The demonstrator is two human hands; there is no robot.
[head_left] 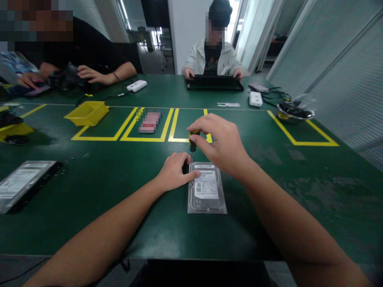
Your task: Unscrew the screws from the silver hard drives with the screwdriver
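Observation:
A silver hard drive (208,204) with a white label lies flat on the green table in front of me. My left hand (175,172) grips its left edge, the thumb resting on top and the fingers round the far left corner. In my right hand (223,139) is a screwdriver (193,146) with a black and yellow handle, pinched from above and held upright. Its thin shaft points down at the drive's far left corner, beside my left fingertips. Whether the tip sits in a screw is too small to tell.
Another hard drive (22,183) lies at the left. Beyond are a yellow bin (88,113), a pixelated pinkish item (150,122) and a bowl of dark parts (296,111). Across the table, one person holds a black tray (215,83); another person's hands (94,75) handle a dark object.

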